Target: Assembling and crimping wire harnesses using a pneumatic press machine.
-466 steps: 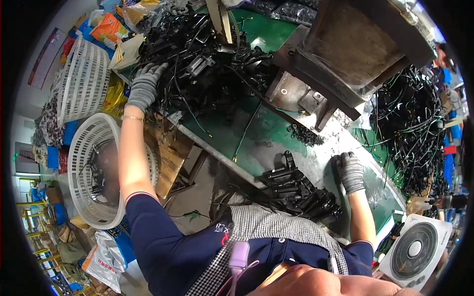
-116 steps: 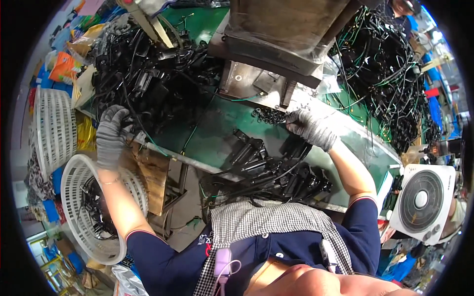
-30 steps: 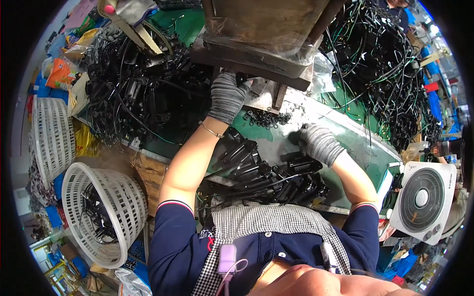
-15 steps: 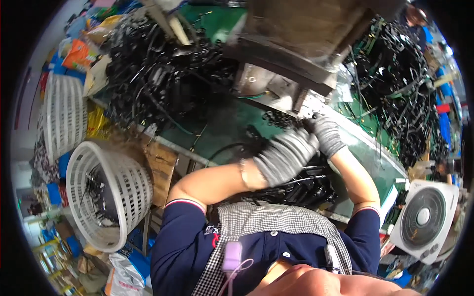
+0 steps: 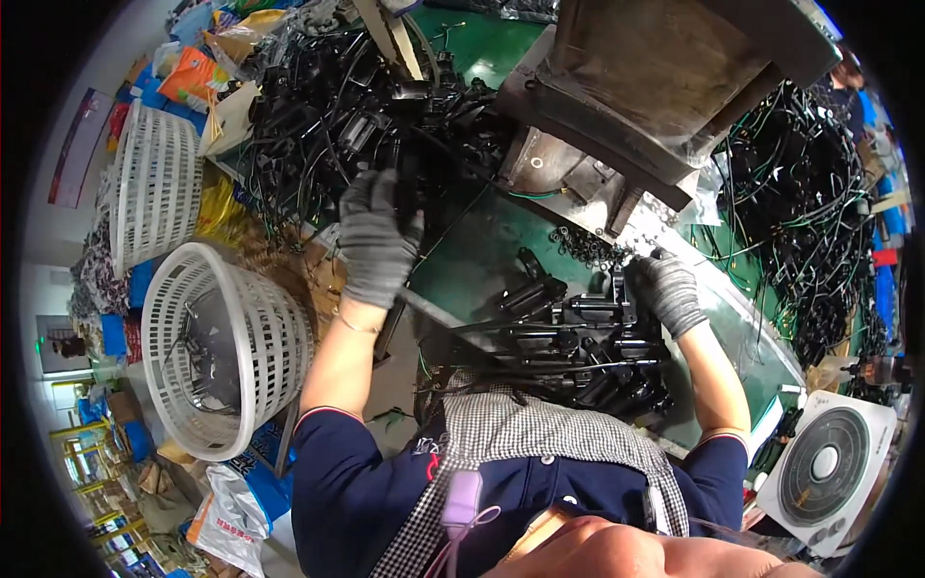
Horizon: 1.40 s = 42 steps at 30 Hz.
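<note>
My left hand (image 5: 379,239), in a grey striped glove, reaches to the edge of a heap of black cylindrical parts with cables (image 5: 332,135). Its fingers are stretched out and the thumb stands apart, against dark parts. My right hand (image 5: 667,289), gloved alike, is curled beside small black rings (image 5: 590,248) on the green table. Its fingertips are drawn together, and what they hold, if anything, is too small to make out. Between the hands and my apron lie several black cylindrical parts (image 5: 588,342) in a loose pile.
A heavy brown metal machine (image 5: 665,87) stands at the far side, with a metal base plate (image 5: 554,169) under it. Another heap of black cables (image 5: 800,212) lies at right, near a white fan (image 5: 827,467). White plastic baskets (image 5: 275,356) stand at left.
My left hand has left my right hand and swung left and away to the heap. The right hand has shifted slightly right and nearer. The pile before me shows more fully.
</note>
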Tool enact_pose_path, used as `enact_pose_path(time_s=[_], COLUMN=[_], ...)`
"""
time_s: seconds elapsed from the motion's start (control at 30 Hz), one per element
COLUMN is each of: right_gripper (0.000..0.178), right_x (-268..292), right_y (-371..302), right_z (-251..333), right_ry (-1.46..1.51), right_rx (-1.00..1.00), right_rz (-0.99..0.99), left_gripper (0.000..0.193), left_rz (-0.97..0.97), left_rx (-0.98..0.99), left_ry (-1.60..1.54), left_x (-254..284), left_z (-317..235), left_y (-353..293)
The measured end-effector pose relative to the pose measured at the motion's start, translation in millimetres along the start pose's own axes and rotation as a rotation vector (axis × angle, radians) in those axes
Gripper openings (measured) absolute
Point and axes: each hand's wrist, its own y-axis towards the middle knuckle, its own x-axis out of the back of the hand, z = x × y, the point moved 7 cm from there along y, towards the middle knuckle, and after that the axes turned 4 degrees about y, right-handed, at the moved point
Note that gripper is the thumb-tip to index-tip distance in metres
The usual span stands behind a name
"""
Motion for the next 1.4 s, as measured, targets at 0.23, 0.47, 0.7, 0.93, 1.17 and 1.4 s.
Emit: enact_pose_path(time_s=[0.23,0.47,0.7,0.93,1.17,1.4], right_gripper=[0.019,0.019,0.022,0.016,0.018,0.024], right_x=[13,7,-2,42,102,80], right_y=[10,14,16,19,21,20], right_z=[8,23,33,44,126,127], right_ry=[0.066,0.01,-0.169,0.14,0.389,0.234], right_rx=[0.023,0.074,0.289,0.288,0.543,0.561], right_rz=[-0.088,0.035,0.074,-0.109,-0.338,-0.285], left_gripper=[0.045,0.039,0.035,0.039,0.042,0.039], left_rz=[-0.107,-0.244,-0.499,-0.152,0.361,0.373], left_rx=[0.043,-0.058,0.233,0.168,0.02,0.038], left_ry=[0.133,-0.298,-0.977,-0.768,-0.814,-0.836], left_x=[-15,17,95,64,-41,-50], left_z=[33,0,10,-31,-108,-117], left_y=[5,28,42,40,1,6])
